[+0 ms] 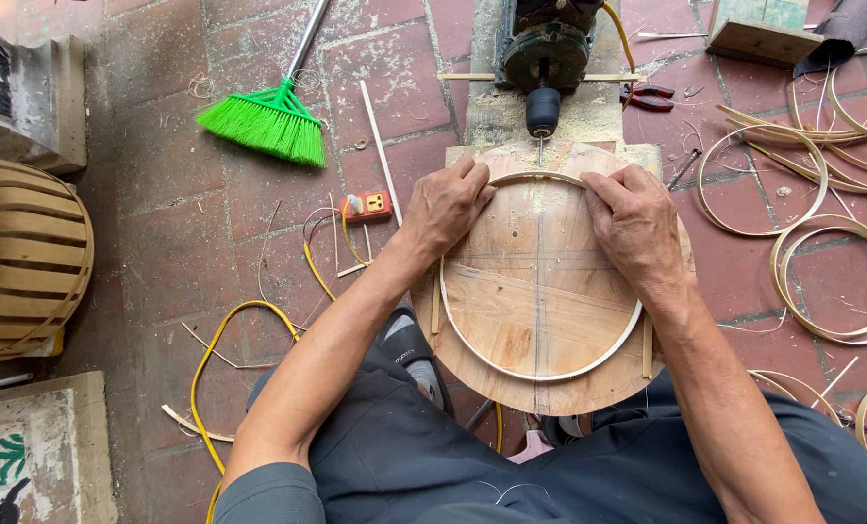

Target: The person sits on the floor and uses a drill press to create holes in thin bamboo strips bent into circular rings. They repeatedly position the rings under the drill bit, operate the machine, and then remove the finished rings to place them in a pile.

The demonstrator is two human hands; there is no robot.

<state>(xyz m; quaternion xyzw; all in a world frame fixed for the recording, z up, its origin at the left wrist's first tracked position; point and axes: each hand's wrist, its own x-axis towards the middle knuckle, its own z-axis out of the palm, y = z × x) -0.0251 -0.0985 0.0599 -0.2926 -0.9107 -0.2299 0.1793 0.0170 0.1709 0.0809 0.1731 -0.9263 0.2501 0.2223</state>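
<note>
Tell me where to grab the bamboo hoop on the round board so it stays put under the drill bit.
Grip the bamboo hoop at its far arc, either side of the drill bit, pressing down from above as the left hand and right hand do. It lies flat and thin on the round board, so pinned top edges probably steady it best.

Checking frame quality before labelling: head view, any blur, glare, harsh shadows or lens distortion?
Head view: soft, even daylight, no glare; only faint shadows under the left hand and right hand. Both hands, the bamboo hoop and the round wooden board are sharp, no motion blur. Wide-angle lens: brick floor joints bow toward the edges, and the green broom leans.
</note>
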